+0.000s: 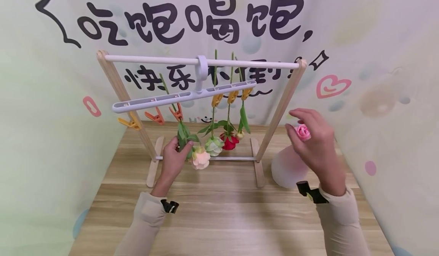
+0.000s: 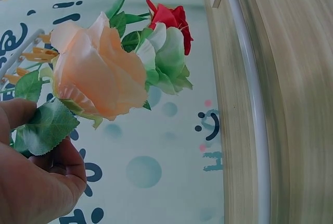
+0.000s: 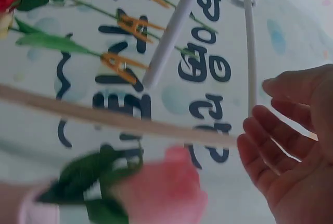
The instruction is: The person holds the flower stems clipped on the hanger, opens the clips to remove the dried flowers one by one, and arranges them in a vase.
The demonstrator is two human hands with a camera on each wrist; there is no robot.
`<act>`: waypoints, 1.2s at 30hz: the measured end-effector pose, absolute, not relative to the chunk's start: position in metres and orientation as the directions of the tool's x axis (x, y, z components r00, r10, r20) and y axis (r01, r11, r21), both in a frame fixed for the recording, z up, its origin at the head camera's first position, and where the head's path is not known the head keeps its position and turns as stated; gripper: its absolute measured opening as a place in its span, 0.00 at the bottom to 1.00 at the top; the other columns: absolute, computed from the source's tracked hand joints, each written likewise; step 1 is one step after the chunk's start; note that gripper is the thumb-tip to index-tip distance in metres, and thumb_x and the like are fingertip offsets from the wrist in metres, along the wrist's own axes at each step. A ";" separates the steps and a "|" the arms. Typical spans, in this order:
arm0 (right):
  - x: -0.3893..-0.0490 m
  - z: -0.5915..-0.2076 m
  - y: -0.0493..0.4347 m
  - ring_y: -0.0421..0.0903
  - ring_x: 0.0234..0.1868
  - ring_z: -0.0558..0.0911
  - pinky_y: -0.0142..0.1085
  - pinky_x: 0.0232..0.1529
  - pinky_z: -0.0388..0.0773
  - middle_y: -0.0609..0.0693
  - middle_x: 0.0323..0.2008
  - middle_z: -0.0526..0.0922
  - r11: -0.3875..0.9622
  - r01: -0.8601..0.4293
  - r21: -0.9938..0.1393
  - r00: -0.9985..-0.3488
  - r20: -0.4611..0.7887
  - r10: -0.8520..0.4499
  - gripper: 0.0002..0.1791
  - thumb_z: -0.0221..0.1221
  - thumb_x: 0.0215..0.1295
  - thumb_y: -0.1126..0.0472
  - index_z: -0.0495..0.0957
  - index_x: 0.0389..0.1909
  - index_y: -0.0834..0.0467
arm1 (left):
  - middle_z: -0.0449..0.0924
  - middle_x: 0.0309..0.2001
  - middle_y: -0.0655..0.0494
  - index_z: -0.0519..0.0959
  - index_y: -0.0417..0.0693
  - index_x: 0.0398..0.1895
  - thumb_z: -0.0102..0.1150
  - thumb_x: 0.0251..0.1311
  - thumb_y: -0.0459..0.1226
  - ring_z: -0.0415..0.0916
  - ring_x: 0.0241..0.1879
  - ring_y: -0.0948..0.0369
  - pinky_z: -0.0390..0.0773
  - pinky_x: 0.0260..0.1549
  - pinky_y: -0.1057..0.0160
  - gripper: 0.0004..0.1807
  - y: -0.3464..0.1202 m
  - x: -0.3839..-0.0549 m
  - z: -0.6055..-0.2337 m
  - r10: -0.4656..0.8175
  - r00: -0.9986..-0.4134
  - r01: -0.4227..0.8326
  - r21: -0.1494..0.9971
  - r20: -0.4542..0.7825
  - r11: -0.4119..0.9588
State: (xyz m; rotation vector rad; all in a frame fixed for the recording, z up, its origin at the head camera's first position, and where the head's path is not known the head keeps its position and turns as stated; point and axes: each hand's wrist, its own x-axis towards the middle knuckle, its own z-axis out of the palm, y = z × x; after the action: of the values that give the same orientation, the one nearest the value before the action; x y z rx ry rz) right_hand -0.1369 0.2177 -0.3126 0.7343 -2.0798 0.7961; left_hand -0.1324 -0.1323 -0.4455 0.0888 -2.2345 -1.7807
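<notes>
My left hand (image 1: pixel 173 155) holds the leafy stem of a peach rose (image 1: pixel 200 158), its thumb against the leaves (image 2: pixel 51 125). That rose hangs head down, its stem running up through an orange-red clip (image 1: pixel 176 112) on a pale lilac clip hanger (image 1: pixel 157 101). To its right hang a pale green-white rose (image 1: pixel 214 147), a red rose (image 1: pixel 229 141) and a small cream bud (image 1: pixel 241 135), each from a yellow-orange clip. My right hand (image 1: pixel 317 145) holds nothing, fingers loosely bent, near a pink rose (image 1: pixel 303 132) in a pale vase (image 1: pixel 288 168).
A wooden stand (image 1: pixel 286 100) carries a white rod (image 1: pixel 144 60), where the hanger's hook (image 1: pixel 202 67) sits. The hanger slants, its left end lower. Another orange-red clip (image 1: pixel 155 116) and a yellow clip (image 1: pixel 129 122) hang at the left. Printed cloth (image 1: pixel 387 58) surrounds the wooden tabletop (image 1: pixel 219 218).
</notes>
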 end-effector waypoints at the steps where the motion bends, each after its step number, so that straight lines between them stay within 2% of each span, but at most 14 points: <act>1: -0.139 -0.313 0.213 0.57 0.40 0.82 0.22 0.51 0.71 0.63 0.43 0.84 0.624 -0.730 -0.280 -0.519 0.821 -0.239 0.18 0.68 0.50 0.76 0.82 0.44 0.70 | 0.82 0.40 0.37 0.79 0.34 0.49 0.63 0.65 0.35 0.72 0.28 0.67 0.72 0.24 0.73 0.15 -0.131 -0.132 -0.442 -0.222 -0.960 0.113 0.964 0.168 0.240; 3: -0.142 -0.315 0.202 0.55 0.39 0.82 0.23 0.49 0.73 0.61 0.42 0.84 0.592 -0.756 -0.279 -0.505 0.824 -0.256 0.16 0.67 0.52 0.76 0.82 0.44 0.69 | 0.81 0.40 0.35 0.78 0.31 0.50 0.62 0.65 0.32 0.72 0.28 0.66 0.72 0.24 0.73 0.14 -0.128 -0.127 -0.431 -0.222 -0.963 0.095 0.963 0.153 0.252; 8: -0.151 -0.325 0.176 0.51 0.40 0.82 0.29 0.46 0.77 0.58 0.42 0.85 0.485 -0.803 -0.346 -0.527 0.793 -0.307 0.15 0.66 0.54 0.77 0.82 0.44 0.67 | 0.81 0.39 0.33 0.77 0.28 0.49 0.60 0.65 0.30 0.72 0.27 0.67 0.72 0.24 0.73 0.14 -0.123 -0.117 -0.413 -0.207 -0.967 0.088 0.959 0.147 0.270; 15: -0.168 -0.344 0.143 0.50 0.42 0.82 0.39 0.40 0.82 0.58 0.41 0.84 0.388 -0.825 -0.411 -0.547 0.753 -0.366 0.13 0.65 0.58 0.74 0.81 0.45 0.66 | 0.82 0.40 0.36 0.79 0.33 0.50 0.62 0.65 0.33 0.72 0.27 0.65 0.72 0.23 0.73 0.14 -0.127 -0.128 -0.439 -0.225 -0.967 0.064 0.965 0.123 0.254; 18: -0.175 -0.350 0.130 0.48 0.40 0.82 0.40 0.39 0.82 0.57 0.41 0.84 0.368 -0.820 -0.438 -0.562 0.736 -0.378 0.13 0.66 0.59 0.72 0.81 0.46 0.65 | 0.82 0.40 0.38 0.80 0.36 0.49 0.64 0.64 0.36 0.73 0.27 0.65 0.73 0.23 0.72 0.15 -0.130 -0.132 -0.448 -0.224 -0.966 0.071 0.966 0.129 0.248; 24: -0.187 -0.355 0.104 0.48 0.41 0.82 0.37 0.39 0.83 0.56 0.41 0.84 0.325 -0.833 -0.449 -0.552 0.719 -0.422 0.15 0.67 0.60 0.69 0.80 0.48 0.65 | 0.81 0.38 0.38 0.80 0.36 0.48 0.64 0.64 0.35 0.72 0.26 0.66 0.72 0.22 0.72 0.13 -0.129 -0.131 -0.448 -0.232 -0.965 0.067 0.967 0.126 0.246; 36: -0.200 -0.352 0.041 0.48 0.41 0.82 0.29 0.39 0.81 0.58 0.41 0.83 0.221 -0.848 -0.482 -0.528 0.734 -0.427 0.18 0.68 0.61 0.65 0.79 0.51 0.66 | 0.81 0.36 0.35 0.78 0.30 0.45 0.61 0.65 0.31 0.73 0.26 0.67 0.73 0.24 0.72 0.11 -0.123 -0.115 -0.414 -0.209 -0.963 0.114 0.959 0.171 0.259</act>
State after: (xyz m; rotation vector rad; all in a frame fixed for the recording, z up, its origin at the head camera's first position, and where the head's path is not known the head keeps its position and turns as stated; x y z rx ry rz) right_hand -0.2000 0.0414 -0.3519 1.1742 -2.0519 1.2517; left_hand -0.1149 -0.1228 -0.4140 0.0878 -2.2691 -1.7632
